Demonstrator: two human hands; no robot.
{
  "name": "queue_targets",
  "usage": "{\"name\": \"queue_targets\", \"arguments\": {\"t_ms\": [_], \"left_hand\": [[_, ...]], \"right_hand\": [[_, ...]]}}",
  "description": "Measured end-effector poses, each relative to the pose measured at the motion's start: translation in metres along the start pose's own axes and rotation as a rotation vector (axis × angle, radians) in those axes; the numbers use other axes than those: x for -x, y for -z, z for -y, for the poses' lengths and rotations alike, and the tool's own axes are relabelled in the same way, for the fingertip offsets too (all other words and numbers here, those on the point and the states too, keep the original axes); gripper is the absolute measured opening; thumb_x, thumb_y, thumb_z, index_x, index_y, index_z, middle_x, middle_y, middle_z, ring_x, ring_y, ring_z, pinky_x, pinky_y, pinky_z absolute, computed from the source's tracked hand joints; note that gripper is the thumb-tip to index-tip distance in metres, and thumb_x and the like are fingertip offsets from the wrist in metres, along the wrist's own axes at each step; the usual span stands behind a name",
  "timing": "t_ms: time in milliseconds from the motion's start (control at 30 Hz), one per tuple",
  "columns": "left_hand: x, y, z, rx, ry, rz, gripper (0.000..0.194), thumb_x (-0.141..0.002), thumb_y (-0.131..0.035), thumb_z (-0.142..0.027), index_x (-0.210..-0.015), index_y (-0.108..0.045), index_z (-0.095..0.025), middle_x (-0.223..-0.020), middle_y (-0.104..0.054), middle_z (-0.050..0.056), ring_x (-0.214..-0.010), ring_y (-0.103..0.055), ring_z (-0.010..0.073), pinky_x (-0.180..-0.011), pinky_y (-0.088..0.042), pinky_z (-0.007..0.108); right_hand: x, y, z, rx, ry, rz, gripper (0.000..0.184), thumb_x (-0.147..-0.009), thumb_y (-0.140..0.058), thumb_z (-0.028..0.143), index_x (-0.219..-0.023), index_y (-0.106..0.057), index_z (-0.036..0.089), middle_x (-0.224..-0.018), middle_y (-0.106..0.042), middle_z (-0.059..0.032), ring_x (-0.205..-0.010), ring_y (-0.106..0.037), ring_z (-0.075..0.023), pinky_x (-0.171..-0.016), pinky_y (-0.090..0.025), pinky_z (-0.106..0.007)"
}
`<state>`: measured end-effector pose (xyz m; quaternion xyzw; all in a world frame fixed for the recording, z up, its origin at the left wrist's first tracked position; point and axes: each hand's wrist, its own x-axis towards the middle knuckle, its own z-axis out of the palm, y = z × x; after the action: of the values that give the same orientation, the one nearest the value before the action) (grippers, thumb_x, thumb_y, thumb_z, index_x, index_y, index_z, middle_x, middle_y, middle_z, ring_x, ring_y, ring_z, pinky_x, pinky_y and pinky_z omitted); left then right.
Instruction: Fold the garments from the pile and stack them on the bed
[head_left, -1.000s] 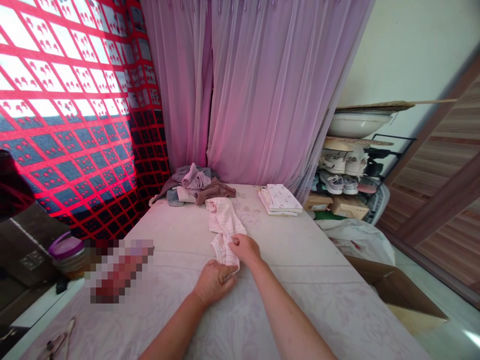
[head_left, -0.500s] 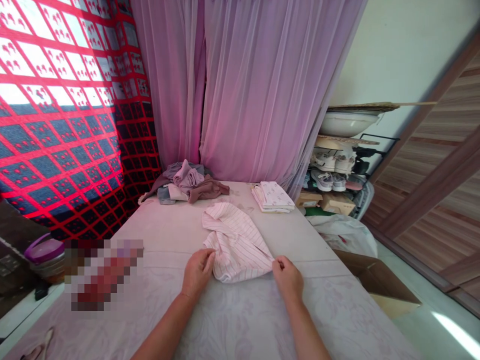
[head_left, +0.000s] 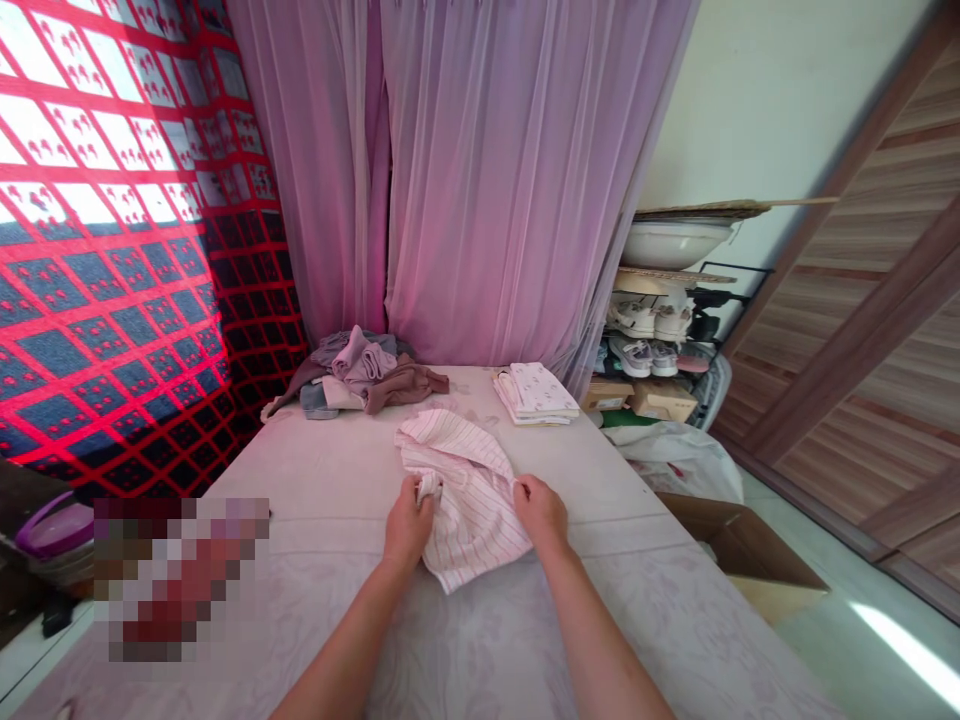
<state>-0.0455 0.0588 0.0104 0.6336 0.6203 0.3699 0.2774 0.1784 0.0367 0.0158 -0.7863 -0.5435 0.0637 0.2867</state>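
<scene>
A pale pink striped garment (head_left: 472, 510) lies partly bunched on the bed (head_left: 465, 650) in front of me. What kind of garment it is, I cannot tell. My left hand (head_left: 411, 518) pinches a gathered bit of its left edge. At the opposite edge, my right hand (head_left: 538, 510) grips the cloth between thumb and fingers. One corner of the garment points toward me between my forearms, and its far end lies in a rounded fold.
Crumpled clothes (head_left: 367, 370) are heaped at the far left of the bed. Folded cloths (head_left: 536, 392) are stacked at the far right. Beyond the right edge stand an open cardboard box (head_left: 772, 570) and a shoe rack (head_left: 652, 335). Purple curtains (head_left: 480, 200) hang behind.
Both hands have shifted slightly away from me along the garment, the right one also leftward. The near edge, stretched between my hands before, now hangs down to a corner. The view has turned slightly right.
</scene>
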Motion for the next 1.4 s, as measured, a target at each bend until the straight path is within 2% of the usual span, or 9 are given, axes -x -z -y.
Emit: {"name": "queue_targets", "arguments": {"t_ms": [233, 400, 633, 800, 967, 1100, 1200, 1267, 1400], "left_hand": [[-0.043, 0.090, 0.065, 0.113, 0.210, -0.435, 0.043, -0.078, -0.042, -0.026, -0.121, -0.048, -0.021, -0.104, -0.064, 0.005, -0.095, -0.061, 0.0213, -0.079, -0.049, 0.032], [-0.048, 0.137, 0.104, -0.199, 0.391, -0.315, 0.061, -0.077, -0.052, -0.032, -0.134, -0.042, -0.014, -0.108, -0.066, 0.015, -0.097, -0.064, 0.0314, -0.083, -0.049, 0.044], [-0.020, 0.111, 0.090, -0.190, 0.308, -0.343, 0.074, -0.082, -0.050, -0.046, -0.145, -0.028, -0.015, -0.138, -0.049, 0.018, -0.120, -0.054, 0.0316, -0.095, -0.045, 0.043], [-0.012, 0.107, 0.092, -0.208, 0.215, -0.364, 0.069, -0.081, -0.053, -0.043, -0.142, -0.033, -0.019, -0.138, -0.051, 0.013, -0.123, -0.051, 0.0290, -0.098, -0.043, 0.040], [-0.017, 0.109, 0.098, -0.255, 0.194, -0.338, 0.065, -0.081, -0.054, -0.035, -0.141, -0.037, -0.020, -0.136, -0.053, 0.012, -0.119, -0.054, 0.0280, -0.094, -0.046, 0.039], [-0.017, 0.106, 0.096, -0.292, 0.185, -0.357, 0.062, -0.080, -0.054, -0.033, -0.140, -0.040, -0.020, -0.138, -0.052, 0.011, -0.120, -0.053, 0.0270, -0.095, -0.045, 0.038], [-0.015, 0.105, 0.093, -0.298, 0.176, -0.361, 0.063, -0.080, -0.054, -0.035, -0.139, -0.040, -0.019, -0.137, -0.052, 0.012, -0.121, -0.053, 0.0276, -0.098, -0.044, 0.039], [-0.014, 0.105, 0.090, -0.293, 0.174, -0.363, 0.063, -0.081, -0.054, -0.037, -0.139, -0.040, -0.018, -0.137, -0.052, 0.012, -0.122, -0.052, 0.0279, -0.099, -0.043, 0.039], [-0.012, 0.106, 0.088, -0.286, 0.174, -0.360, 0.064, -0.081, -0.053, -0.037, -0.140, -0.040, -0.016, -0.138, -0.051, 0.014, -0.123, -0.051, 0.0280, -0.101, -0.042, 0.039]], "right_hand": [[0.026, 0.007, -0.034, -0.382, -0.109, 0.019, 0.027, -0.073, -0.046, 0.040, -0.071, -0.066, 0.023, -0.059, -0.064, 0.0009, -0.060, -0.059, -0.0181, -0.056, -0.042, -0.026], [0.014, -0.012, -0.012, -0.475, -0.041, -0.013, 0.037, -0.075, -0.047, 0.042, -0.100, -0.066, 0.021, -0.097, -0.071, -0.0052, -0.083, -0.065, -0.0193, -0.072, -0.049, -0.029], [-0.038, -0.043, 0.053, -0.223, 0.113, 0.118, 0.055, -0.075, -0.056, 0.038, -0.127, -0.052, 0.020, -0.131, -0.056, -0.0110, -0.121, -0.050, -0.0244, -0.100, -0.036, -0.038], [-0.047, -0.052, 0.066, -0.331, 0.048, 0.252, 0.029, -0.060, -0.063, 0.022, -0.089, -0.067, 0.022, -0.086, -0.070, -0.0032, -0.094, -0.062, -0.0243, -0.086, -0.042, -0.035], [-0.037, -0.026, 0.009, -0.556, -0.050, 0.184, 0.022, -0.067, -0.046, 0.030, -0.078, -0.063, 0.021, -0.077, -0.068, -0.0011, -0.081, -0.064, -0.0202, -0.071, -0.048, -0.029], [-0.020, -0.003, -0.063, -1.273, -0.433, -0.115, 0.023, -0.059, -0.055, 0.033, -0.080, -0.055, 0.024, -0.089, -0.069, -0.0030, -0.084, -0.065, -0.0197, -0.072, -0.053, -0.033], [-0.007, 0.008, -0.084, -1.340, -0.532, -0.254, 0.035, -0.063, -0.057, 0.038, -0.096, -0.056, 0.026, -0.105, -0.066, -0.0054, -0.093, -0.064, -0.0194, -0.076, -0.053, -0.035], [0.002, 0.012, -0.075, -1.176, -0.443, -0.222, 0.048, -0.066, -0.060, 0.044, -0.110, -0.055, 0.026, -0.118, -0.062, -0.0083, -0.106, -0.060, -0.0213, -0.082, -0.052, -0.036], [0.023, 0.010, -0.021, -0.599, 0.060, 0.039, 0.062, -0.065, -0.066, 0.044, -0.123, -0.056, 0.024, -0.134, -0.052, -0.0097, -0.122, -0.048, -0.0247, -0.098, -0.040, -0.039]]}}
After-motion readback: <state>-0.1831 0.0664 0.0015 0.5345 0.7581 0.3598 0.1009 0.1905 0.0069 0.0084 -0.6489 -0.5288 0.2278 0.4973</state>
